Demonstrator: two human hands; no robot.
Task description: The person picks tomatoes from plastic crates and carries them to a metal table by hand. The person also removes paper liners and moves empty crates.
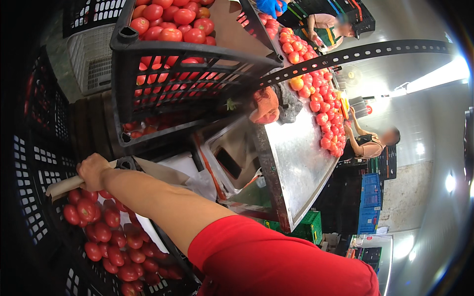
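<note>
My right arm, in a red sleeve, reaches across to the left side of the view. My right hand (pixel 93 172) is closed around the rolled edge of a brown paper or cardboard sheet (pixel 64 186) at a black plastic crate (pixel 40 162). Red tomatoes (pixel 102 231) lie in this crate just below the hand, with white paper partly among them. My left hand is out of view. A fuller black crate (pixel 200 51) of tomatoes (pixel 183 29), also with brown sheeting, stands near the top centre.
A metal table (pixel 296 162) bears many tomatoes and cloths (pixel 266 105). A phone (pixel 228 162) lies in a container beside it. A perforated strap (pixel 344 55) crosses above. Two co-workers (pixel 370 148) and a blue-gloved hand (pixel 269 6) are across the table. A white crate (pixel 90 59) stands upper left.
</note>
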